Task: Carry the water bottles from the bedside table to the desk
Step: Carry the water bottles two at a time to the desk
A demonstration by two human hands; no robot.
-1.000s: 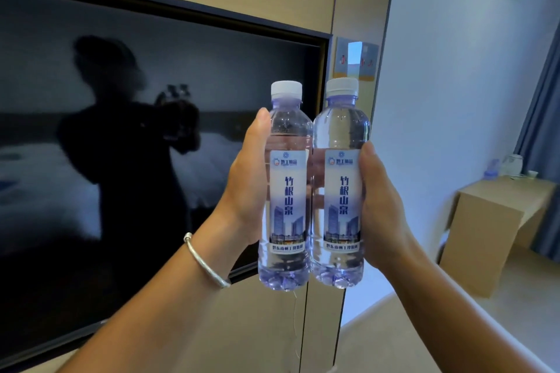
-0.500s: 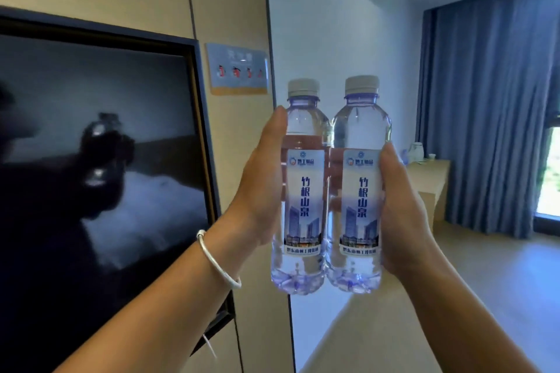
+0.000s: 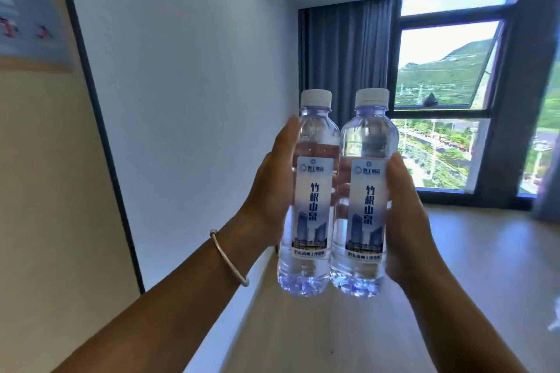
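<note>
Clear plastic, white caps: left water bottle [image 3: 306, 200] and right water bottle [image 3: 362, 200] upright, side by side, touching, held up mid-air at chest height. Left hand [image 3: 272, 191] wrapped round the left one, right hand [image 3: 403, 215] wrapped round the right one, hands apart with both bottles between them. Silver bangle [image 3: 228, 260] on left wrist. Behind: wood-look floor [image 3: 454, 281], white wall [image 3: 188, 100], dark curtain [image 3: 345, 54], window [image 3: 442, 100] showing green hillside and street
</note>
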